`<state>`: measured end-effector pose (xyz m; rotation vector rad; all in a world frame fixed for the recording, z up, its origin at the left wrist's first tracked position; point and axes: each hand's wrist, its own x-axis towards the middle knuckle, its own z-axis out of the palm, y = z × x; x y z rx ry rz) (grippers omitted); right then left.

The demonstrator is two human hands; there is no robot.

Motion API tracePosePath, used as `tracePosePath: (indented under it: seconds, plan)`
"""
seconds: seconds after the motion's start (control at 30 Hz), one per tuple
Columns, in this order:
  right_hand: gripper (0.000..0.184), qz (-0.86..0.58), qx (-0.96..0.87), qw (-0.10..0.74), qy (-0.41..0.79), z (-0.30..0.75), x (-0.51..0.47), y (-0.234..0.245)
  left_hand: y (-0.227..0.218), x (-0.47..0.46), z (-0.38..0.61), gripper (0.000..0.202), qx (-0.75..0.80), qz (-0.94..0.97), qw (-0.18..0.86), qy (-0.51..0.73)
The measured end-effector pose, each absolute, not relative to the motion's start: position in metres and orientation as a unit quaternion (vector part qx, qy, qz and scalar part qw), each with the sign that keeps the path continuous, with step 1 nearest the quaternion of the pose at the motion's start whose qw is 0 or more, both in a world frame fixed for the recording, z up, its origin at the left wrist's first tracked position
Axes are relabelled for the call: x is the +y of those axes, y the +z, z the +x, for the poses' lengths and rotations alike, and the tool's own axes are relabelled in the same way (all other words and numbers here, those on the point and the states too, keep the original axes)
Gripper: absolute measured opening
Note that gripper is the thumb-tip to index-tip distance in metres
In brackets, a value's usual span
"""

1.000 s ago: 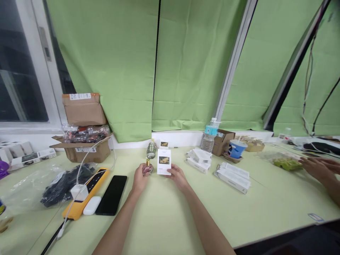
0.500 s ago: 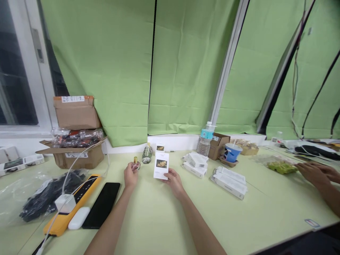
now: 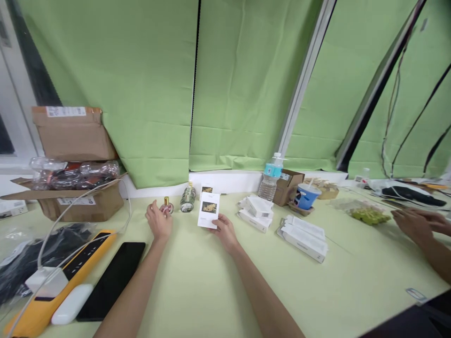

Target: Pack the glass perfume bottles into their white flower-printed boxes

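My left hand (image 3: pixel 158 222) reaches out over the pale green table (image 3: pixel 211 281) with its fingers closed around a small pinkish perfume bottle with a gold cap (image 3: pixel 167 205). To its right stands a taller clear bottle with a gold cap (image 3: pixel 186 199). My right hand (image 3: pixel 222 230) grips the lower edge of a small white box with a dark picture on its front (image 3: pixel 208 210), holding it upright. A second, similar white box (image 3: pixel 206 189) stands behind it near the wall.
At left lie a black phone (image 3: pixel 112 279), a yellow power strip (image 3: pixel 56 281), a white power bank (image 3: pixel 71 304) and cardboard boxes (image 3: pixel 70 188). Flat white boxes (image 3: pixel 303 232), a water bottle (image 3: pixel 269 178) and a blue cup (image 3: pixel 305 196) sit right. Another person's hands (image 3: pixel 416 223) rest far right.
My left hand has carried the small bottle to the left and further back, away from the white box. The camera has swung left. My right hand still holds the box.
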<state>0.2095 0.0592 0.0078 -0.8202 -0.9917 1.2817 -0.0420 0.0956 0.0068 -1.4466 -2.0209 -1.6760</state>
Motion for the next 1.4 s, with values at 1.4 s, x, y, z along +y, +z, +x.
tracePosePath:
  seconds: [1.4]
  plan:
    - [0.04,-0.339,-0.413,0.633,0.561,0.21,0.07,0.008,0.001,0.126,0.021,0.061,-0.706,-0.583,0.013,-0.401]
